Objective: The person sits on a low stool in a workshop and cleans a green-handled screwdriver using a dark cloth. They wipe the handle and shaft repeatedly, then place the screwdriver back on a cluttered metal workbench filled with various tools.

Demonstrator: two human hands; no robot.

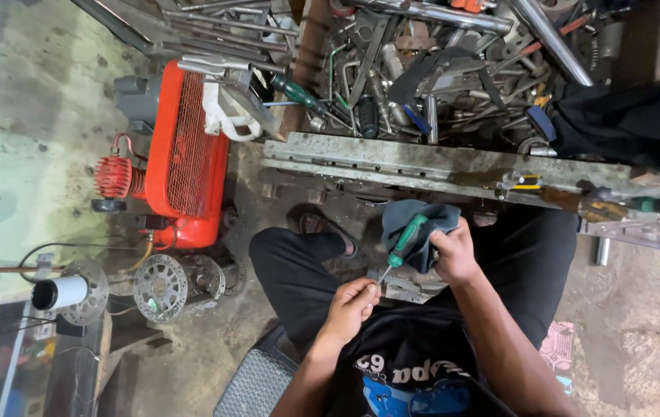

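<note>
Workshop floor, seen from my seat: a red air compressor with a mesh belt guard [184, 150] stands to my left, and a long, scuffed grey steel bench rail [391, 158] runs across in front of my knees, with a heap of loose metal tools and bars [430, 62] behind it. Near the compressor lie two round perforated metal discs [161, 287].

Between my knees is the work in hand. My right hand [453, 251] is closed around a dark grey-blue rag [422, 224] bunched over the green plastic handle of a screwdriver [407, 241], whose shaft slants down to the left. My left hand [351, 305] is curled nearly shut, fingertips pinched at the screwdriver's tip; whether they hold a small part there or only the blade I cannot tell.

I judge this to be the wiping or fitting stage at the tip. The next move would call for a steady pinch with the left hand while the right turns or draws the handle through the rag.
</note>
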